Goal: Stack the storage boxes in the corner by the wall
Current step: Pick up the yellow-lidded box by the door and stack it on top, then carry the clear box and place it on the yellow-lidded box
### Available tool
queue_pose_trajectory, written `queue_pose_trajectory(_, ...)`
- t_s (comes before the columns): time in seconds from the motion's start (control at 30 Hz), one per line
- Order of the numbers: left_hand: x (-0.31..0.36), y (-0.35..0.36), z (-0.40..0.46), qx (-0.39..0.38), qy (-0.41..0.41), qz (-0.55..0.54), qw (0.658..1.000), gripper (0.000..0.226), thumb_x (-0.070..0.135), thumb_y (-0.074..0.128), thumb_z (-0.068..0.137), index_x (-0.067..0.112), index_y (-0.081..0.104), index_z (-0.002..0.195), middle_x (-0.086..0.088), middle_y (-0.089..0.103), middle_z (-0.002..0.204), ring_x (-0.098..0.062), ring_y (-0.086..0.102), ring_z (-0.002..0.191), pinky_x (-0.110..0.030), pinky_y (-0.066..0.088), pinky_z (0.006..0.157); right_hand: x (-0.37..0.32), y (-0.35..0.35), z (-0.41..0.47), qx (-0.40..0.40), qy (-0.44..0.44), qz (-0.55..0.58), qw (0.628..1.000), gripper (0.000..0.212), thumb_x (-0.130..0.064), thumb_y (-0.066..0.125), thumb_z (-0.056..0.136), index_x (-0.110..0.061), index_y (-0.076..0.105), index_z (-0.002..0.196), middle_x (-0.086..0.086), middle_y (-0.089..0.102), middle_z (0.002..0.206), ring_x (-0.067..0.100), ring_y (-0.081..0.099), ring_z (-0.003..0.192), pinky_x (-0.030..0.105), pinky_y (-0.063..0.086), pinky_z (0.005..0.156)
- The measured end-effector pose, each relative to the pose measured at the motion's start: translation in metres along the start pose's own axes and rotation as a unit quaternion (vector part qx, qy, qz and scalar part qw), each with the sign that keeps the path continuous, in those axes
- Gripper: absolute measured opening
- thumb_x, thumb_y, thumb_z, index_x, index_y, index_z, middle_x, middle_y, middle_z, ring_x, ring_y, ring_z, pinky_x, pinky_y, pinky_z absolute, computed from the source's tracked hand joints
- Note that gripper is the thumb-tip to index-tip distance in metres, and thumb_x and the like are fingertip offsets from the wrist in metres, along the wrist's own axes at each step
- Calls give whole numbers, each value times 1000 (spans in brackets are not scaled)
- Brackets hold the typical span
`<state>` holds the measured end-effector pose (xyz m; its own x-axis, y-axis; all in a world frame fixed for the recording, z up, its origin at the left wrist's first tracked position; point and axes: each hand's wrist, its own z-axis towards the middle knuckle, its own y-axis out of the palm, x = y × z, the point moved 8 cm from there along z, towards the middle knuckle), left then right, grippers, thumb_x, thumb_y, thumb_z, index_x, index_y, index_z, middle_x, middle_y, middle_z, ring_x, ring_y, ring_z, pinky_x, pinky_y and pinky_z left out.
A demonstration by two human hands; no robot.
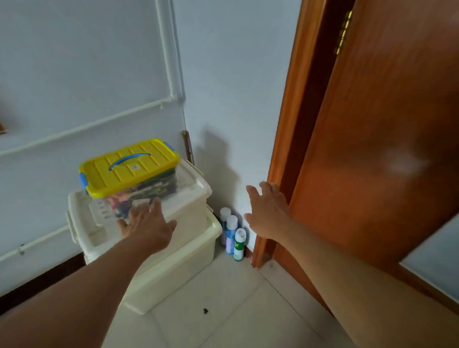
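Observation:
Three storage boxes stand stacked in the corner by the white wall. A large cream box (175, 272) is at the bottom on the tiled floor. A smaller cream box (192, 191) with a lid sits on it. On top rests a clear box with a yellow lid (127, 168) and blue handle, full of colourful items. My left hand (148, 226) is spread open just in front of the clear box, near its front wall; contact is unclear. My right hand (267, 209) hovers open to the right of the stack, holding nothing.
Three bottles (233, 235) stand on the floor against the wall, right of the stack. A brown wooden door (380, 139) and its frame fill the right side. White pipes (171, 57) run along the wall. A grey surface (448, 263) shows at the lower right.

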<state>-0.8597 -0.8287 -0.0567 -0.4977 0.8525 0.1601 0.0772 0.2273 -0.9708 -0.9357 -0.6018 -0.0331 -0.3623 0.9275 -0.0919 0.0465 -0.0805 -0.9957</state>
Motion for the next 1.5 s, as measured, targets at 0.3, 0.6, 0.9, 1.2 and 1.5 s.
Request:
queue_pose_trajectory(0.3, 160, 78, -150, -42, 120, 21, 992, 63, 45, 42, 94, 19, 20, 147, -5, 27, 154, -27, 22, 142, -54, 18, 112, 152, 16, -172, -19, 102, 42, 994, 62, -35, 53, 93, -18, 24, 145, 13, 27, 150, 33, 23, 139, 45, 27, 112)
queue_pose_trajectory(0.6, 321, 175, -300, -79, 304, 77, 946, 63, 47, 40, 94, 18, 21, 147, -3, 31, 150, -26, 27, 140, -52, 21, 112, 302, 60, -344, -49, 250, 74, 964, 66, -33, 55, 91, -17, 22, 146, 14, 24, 151, 34, 18, 141, 44, 21, 114)
queue_pose_trajectory(0.9, 411, 292, -377, -172, 395, 135, 892, 69, 46, 34, 97, 18, 2, 153, -4, 10, 160, -25, 8, 148, -52, 7, 118, 394, 126, -467, -35, 406, 129, 904, 61, -32, 52, 92, -18, 23, 144, 11, 27, 145, 32, 26, 135, 42, 28, 113)
queue_pose_trajectory(1.2, 443, 457, -414, -215, 472, 193, 832, 68, 45, 38, 96, 24, 5, 152, -2, 23, 156, -24, 24, 143, -52, 18, 114, 448, 268, -549, -72, 497, 167, 848, 64, -21, 57, 90, -17, 22, 144, 10, 33, 139, 27, 33, 127, 33, 32, 106)
queue_pose_trajectory(1.5, 422, 665, -398, -231, 486, 250, 805, 65, 38, 36, 98, 21, 3, 152, -3, 38, 145, -23, 42, 131, -43, 35, 105, 477, 479, -597, -108, 533, 218, 811, 68, -23, 56, 90, -20, 19, 147, 10, 31, 145, 26, 38, 126, 33, 39, 103)
